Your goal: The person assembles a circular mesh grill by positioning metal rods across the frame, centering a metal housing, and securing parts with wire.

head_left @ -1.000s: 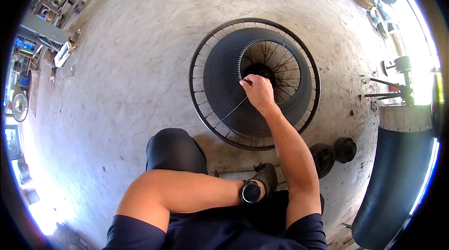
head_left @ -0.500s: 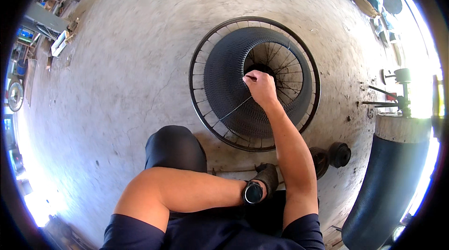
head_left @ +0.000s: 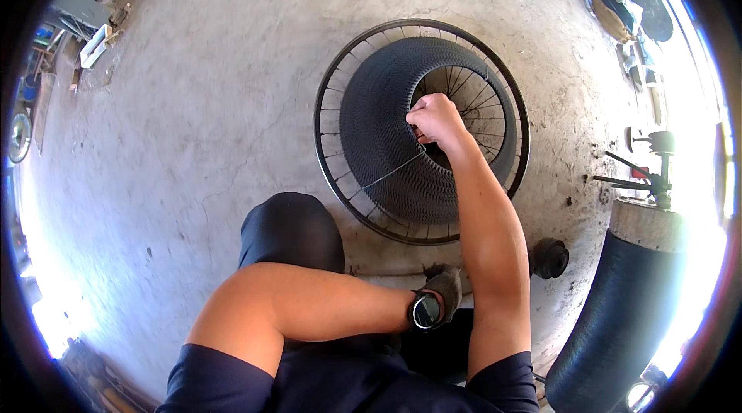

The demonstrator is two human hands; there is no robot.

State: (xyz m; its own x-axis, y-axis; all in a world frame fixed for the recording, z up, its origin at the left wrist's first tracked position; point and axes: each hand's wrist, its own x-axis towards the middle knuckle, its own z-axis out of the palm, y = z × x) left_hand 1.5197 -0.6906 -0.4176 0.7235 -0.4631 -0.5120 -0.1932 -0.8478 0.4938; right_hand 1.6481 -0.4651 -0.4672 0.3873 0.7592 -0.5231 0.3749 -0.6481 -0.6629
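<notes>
Concrete [head_left: 193, 104] surrounds the black ring [head_left: 377, 123] beneath the right grip [head_left: 438, 120].

"What sort of place are we in?"
"A workshop, we'd say: rough concrete floor [head_left: 193, 119] under the wheel [head_left: 527, 127], a big black cylinder [head_left: 618, 320] to its right, a dark round part [head_left: 551, 258] nearer it on that side."
"And we see clutter [head_left: 81, 7] well left of the wheel."

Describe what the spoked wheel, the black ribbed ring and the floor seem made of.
Spoked wheel: likely metal; its dark rim glints slightly. Black ribbed ring: perhaps rubber or plastic, matt to satin, with a fine repeating texture. Floor: seems bare concrete, grey and dull, with hairline cracks.
</notes>
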